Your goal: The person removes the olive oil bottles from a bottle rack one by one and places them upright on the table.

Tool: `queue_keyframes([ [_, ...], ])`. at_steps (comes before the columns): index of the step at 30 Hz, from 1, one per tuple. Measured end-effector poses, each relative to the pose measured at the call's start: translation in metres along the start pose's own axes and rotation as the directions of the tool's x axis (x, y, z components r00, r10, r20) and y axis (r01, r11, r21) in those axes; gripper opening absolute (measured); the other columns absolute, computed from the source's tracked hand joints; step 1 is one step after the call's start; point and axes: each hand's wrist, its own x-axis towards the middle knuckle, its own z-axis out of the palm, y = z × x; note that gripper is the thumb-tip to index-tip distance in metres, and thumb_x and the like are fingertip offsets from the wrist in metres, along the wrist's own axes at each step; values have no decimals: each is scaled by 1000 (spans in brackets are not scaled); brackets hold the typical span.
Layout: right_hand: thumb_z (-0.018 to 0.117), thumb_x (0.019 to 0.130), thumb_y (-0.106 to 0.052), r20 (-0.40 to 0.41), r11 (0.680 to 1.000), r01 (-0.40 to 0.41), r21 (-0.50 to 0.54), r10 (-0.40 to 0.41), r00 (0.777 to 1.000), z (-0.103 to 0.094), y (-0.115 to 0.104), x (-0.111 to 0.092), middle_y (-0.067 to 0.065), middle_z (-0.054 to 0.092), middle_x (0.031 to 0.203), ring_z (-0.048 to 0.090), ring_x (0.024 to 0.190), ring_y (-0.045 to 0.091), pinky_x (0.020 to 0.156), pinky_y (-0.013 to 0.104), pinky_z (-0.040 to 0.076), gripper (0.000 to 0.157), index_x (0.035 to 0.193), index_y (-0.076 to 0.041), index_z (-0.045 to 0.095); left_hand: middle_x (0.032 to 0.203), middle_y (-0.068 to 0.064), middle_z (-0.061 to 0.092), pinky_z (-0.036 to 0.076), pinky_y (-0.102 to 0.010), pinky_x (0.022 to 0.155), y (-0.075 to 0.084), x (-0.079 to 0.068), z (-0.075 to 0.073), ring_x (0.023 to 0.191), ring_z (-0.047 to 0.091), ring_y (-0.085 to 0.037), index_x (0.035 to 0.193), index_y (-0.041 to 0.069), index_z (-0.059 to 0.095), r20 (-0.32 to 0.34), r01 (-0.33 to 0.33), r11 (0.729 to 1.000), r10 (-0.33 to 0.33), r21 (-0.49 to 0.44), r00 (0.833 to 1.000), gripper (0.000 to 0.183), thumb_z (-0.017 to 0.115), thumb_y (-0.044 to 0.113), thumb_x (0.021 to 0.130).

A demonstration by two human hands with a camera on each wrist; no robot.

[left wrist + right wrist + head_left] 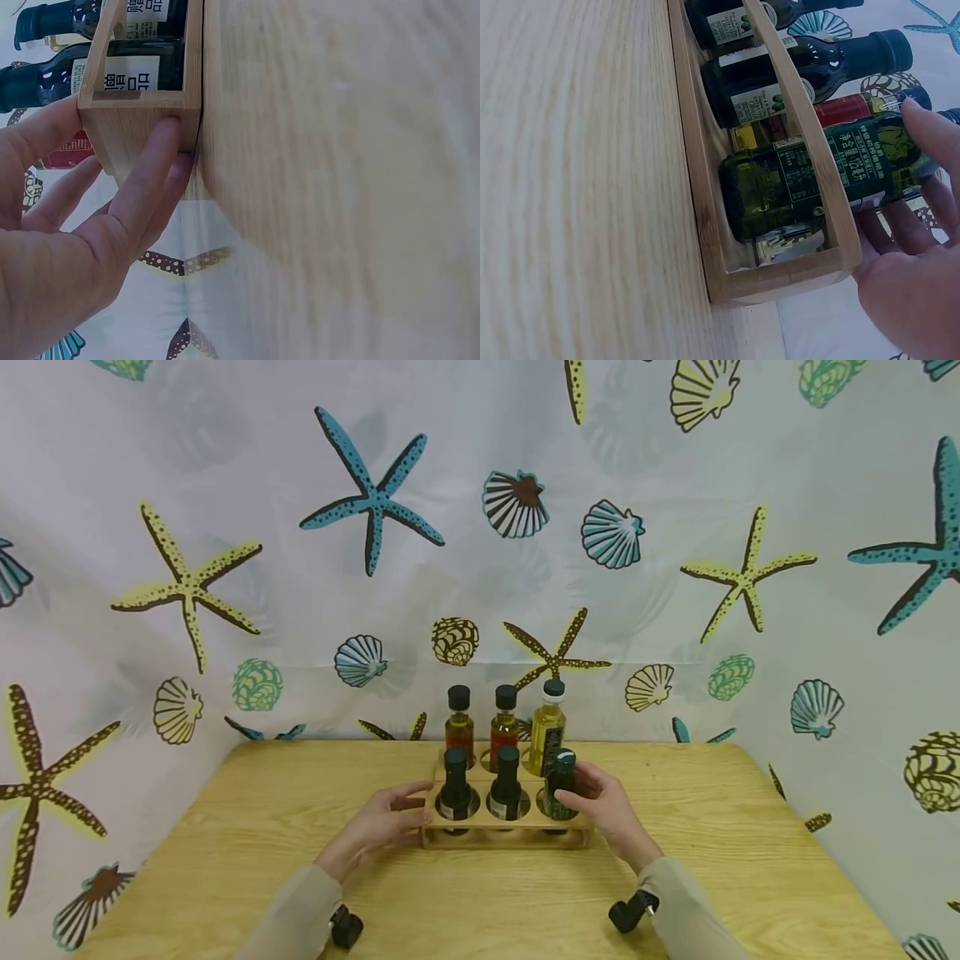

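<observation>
A wooden bottle rack (pixel 504 840) stands on the table with two rows of bottles in its round holes. My left hand (pixel 378 822) is at the rack's left end; in the left wrist view its nearly straight fingers (pixel 154 161) touch the end panel. At the front right hole, my right hand (pixel 609 810) holds a green glass bottle (pixel 765 187), thumb in front and fingers behind. That bottle sits inside the rack, its base low between the rails. Two dark bottles, one at left (pixel 455 789) and one in the middle (pixel 507 789), fill the other front holes.
Behind them stand two red-and-amber bottles, one at left (pixel 459 731) and one in the middle (pixel 504 731), and a pale yellow oil bottle (pixel 549 731) at right. The wooden table (pixel 480 902) meets a shell-and-starfish patterned cloth (pixel 465 568) at the back and sides.
</observation>
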Motion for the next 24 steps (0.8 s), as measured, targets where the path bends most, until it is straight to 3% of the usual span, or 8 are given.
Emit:
queue_keyframes([
  [8,72,90,-12,6,1000,-5,-24,6,1000,6,-1,0,19,56,137,56,125,31,103,41,49,59,145,-7,48,147,-30,40,55,-51,91,-1,-3,-4,121,57,-35,150,13,41,27,-12,1000,12,10,1000,60,66,15,95],
  [19,73,89,-11,17,999,6,-36,-6,1000,4,2,2,18,57,137,55,126,32,103,42,49,61,145,-8,48,144,-30,41,57,-48,87,1,-6,-2,117,58,-29,151,16,41,-8,36,999,-37,-13,999,59,64,11,96],
  [24,74,88,-12,-8,1000,2,-28,-2,1000,4,2,1,17,58,137,55,126,31,103,42,49,61,144,-10,49,144,-29,42,57,-48,88,1,-6,-1,121,57,-33,150,18,42,-10,31,1000,-31,-7,999,59,64,12,96],
])
